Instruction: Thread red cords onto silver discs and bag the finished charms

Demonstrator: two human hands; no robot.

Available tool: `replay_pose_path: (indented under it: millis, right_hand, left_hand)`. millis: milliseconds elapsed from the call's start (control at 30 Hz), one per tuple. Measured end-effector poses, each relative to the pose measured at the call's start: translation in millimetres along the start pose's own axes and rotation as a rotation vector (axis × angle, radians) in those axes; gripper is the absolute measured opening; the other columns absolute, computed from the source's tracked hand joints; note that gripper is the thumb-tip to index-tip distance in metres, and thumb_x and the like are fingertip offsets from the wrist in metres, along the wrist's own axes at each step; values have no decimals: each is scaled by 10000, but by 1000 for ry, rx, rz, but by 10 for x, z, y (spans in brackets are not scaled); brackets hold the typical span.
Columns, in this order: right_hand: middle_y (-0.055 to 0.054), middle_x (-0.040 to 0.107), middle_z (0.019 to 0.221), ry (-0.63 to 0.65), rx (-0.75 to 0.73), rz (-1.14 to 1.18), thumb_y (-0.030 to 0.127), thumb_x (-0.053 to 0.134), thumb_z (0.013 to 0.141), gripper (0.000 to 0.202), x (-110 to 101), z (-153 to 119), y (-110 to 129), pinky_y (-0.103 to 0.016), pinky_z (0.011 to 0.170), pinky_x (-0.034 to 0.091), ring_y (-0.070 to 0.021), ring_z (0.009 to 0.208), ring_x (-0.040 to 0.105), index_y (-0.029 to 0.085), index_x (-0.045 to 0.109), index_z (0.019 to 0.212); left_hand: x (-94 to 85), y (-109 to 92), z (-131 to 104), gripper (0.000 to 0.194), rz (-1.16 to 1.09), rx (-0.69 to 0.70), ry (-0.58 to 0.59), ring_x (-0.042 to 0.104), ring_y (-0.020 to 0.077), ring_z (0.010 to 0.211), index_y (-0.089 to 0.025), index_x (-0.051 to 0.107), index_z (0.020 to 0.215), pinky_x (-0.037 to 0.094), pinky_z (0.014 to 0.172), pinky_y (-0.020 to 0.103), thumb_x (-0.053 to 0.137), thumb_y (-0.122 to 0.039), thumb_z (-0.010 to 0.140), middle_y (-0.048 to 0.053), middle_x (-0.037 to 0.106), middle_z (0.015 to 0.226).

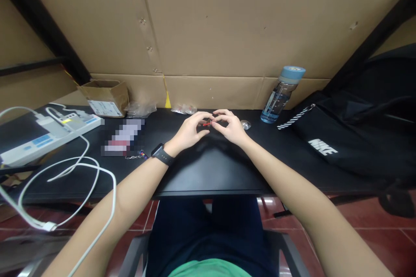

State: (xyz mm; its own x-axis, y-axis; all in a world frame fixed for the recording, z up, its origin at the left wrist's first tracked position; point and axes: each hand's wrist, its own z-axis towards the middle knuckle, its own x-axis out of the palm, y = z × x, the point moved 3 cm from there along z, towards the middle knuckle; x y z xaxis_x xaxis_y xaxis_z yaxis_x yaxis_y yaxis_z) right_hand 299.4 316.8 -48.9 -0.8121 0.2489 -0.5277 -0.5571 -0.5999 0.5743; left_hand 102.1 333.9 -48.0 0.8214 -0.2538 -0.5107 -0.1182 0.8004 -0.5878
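Well, nearest the person is the front of the black table [201, 177]. Over it, the left hand [189, 133] and right hand [233, 129] curl their fingers towards each other, a small red thing [207, 124] between the fingertips; I can't tell which hand pinches it. Just right of the fingers is a clear round object [246, 125], farther right a water bottle [279, 95]. Beyond the fingers, slightly left, lie plastic packets [184, 109].

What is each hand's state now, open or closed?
Left hand: fingers curled at the red piece; grip cannot be told.
Right hand: fingertips closed on the red piece.
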Motion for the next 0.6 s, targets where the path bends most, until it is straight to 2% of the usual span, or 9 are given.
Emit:
replay_pose_path:
  millis: [133, 267, 433, 600]
  right_hand:
    - [-70, 716, 1260, -16, -87, -77, 287, 737, 893, 57, -11, -12, 56, -505, 1076, 495, -280, 1208, 641, 260, 787, 896]
    - [-73, 709, 1242, -22, -134, -98, 243, 732, 873, 43, -22, -12, 81, -493, 1081, 485, -278, 1201, 634, 251, 768, 850]
    - [-77, 699, 1245, -42, -97, -112, 222, 738, 829, 41, -96, 28, 9, -504, 1081, 473, -291, 1192, 637, 237, 747, 792]
    - [-77, 699, 1242, -12, -72, -72, 225, 729, 808, 50, -137, 45, -54, -493, 1070, 482, -293, 1199, 642, 232, 733, 758]
  left_hand:
    - [16, 0, -12, 462, 23, -27, 14, 716, 227, 1092, -245, 639, 1297, 611, 991, 409, 697, -96, 863, 97, 627, 1389]
    - [9, -15, -6, 457, 62, -10, 22, 699, 222, 1117, -243, 641, 1275, 610, 977, 385, 684, -71, 854, 83, 631, 1370]
    - [7, -15, 6, 445, 81, 13, 9, 694, 211, 1114, -231, 618, 1258, 605, 1002, 396, 664, -53, 852, 83, 621, 1352]
    - [44, -79, 17, 380, 102, 54, 62, 662, 213, 1119, -214, 612, 1186, 587, 1019, 404, 668, -66, 841, 81, 633, 1244]
